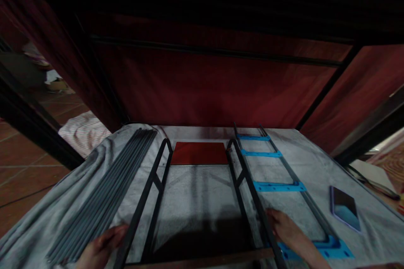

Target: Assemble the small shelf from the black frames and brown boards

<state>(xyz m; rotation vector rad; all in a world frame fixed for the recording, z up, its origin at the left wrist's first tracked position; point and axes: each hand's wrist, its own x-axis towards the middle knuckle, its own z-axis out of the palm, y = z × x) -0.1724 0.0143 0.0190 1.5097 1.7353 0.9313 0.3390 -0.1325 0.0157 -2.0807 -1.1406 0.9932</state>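
A black metal frame [150, 185] with two looped side rails lies in the middle of the head view. A red-orange panel [199, 153] spans its far end, and a brown board edge [202, 259] crosses its near end. My left hand [102, 246] is closed at the outer side of the left rail, fingers curled against it. On the other side, my right hand [285, 229] is closed against the right rail; its fingertips are partly hidden there. Beside my right hand runs a grey tube rack with blue crosspieces [279, 186].
A bundle of several grey tubes [105, 195] lies left on the grey cloth [195, 201]. A phone [345, 208] rests at the right. Dark posts [34, 124] and red curtains [214, 88] enclose the sides and back. Tiled floor [34, 180] shows at left.
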